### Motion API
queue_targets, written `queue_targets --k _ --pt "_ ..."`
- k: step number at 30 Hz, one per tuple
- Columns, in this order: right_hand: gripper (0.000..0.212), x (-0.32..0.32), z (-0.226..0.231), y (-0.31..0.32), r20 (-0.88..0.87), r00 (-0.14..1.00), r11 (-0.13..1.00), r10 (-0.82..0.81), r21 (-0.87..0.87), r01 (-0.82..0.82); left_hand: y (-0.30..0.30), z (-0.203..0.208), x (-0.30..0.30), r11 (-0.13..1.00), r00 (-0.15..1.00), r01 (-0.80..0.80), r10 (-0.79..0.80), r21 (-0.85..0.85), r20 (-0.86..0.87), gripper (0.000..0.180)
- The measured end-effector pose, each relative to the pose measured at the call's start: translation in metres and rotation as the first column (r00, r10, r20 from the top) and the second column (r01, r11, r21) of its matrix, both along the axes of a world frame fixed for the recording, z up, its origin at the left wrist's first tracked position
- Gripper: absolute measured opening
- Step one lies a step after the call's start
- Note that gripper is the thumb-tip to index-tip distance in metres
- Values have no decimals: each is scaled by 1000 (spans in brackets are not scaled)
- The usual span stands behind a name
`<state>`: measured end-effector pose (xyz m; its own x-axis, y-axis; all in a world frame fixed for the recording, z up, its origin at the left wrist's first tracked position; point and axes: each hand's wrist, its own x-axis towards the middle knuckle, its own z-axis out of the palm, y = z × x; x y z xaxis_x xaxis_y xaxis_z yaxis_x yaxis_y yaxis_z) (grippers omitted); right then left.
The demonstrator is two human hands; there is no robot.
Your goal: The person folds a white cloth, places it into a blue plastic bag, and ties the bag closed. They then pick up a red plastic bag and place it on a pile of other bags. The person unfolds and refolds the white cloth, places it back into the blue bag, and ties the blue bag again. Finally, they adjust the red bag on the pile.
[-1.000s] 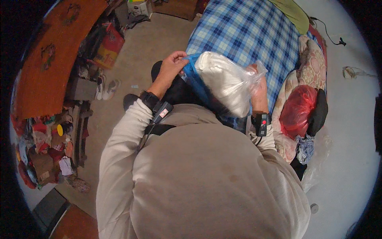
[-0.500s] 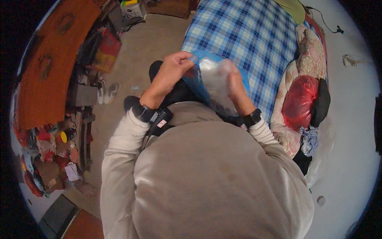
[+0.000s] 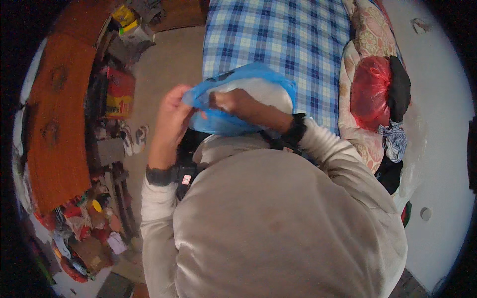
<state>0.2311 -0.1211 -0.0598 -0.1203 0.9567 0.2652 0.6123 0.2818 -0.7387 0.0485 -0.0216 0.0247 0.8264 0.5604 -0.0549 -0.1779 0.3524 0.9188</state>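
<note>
A blue plastic bag [image 3: 238, 82] with a pale bundle inside is held up in front of my chest, over the edge of the bed. My left hand [image 3: 171, 116] pinches the bag's left rim. My right hand [image 3: 233, 102] reaches across from the right and grips the bag's mouth close to the left hand. Both wrists wear dark bands over pale long sleeves.
A bed with a blue-and-white checked sheet [image 3: 278, 35] lies ahead. A red plastic bag [image 3: 370, 92] and dark clothes sit on patterned bedding at the right. Orange wooden furniture [image 3: 54, 114], boxes and clutter line the left; shoes [image 3: 134, 136] lie on the brown floor.
The bag was spread wide with a hand at each side. My right hand has crossed to the left and now holds the bag's mouth together next to my left hand.
</note>
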Motion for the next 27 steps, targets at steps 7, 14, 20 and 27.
queue_targets --k 7,14,20,27 --pt "19 9 -50 37 345 927 835 -149 546 -69 1 -3 -22 983 998 58 -58 177 -4 23" --pt "34 78 35 -12 32 999 1000 -5 28 4 2 -13 -27 993 988 -96 87 69 132 26" --pt "28 151 19 -85 103 812 800 -575 -136 584 3 -15 -23 998 975 -61 56 20 214 25" --pt "25 156 3 -114 -327 631 709 -704 -382 593 9 -17 -21 991 983 -122 114 50 141 25"
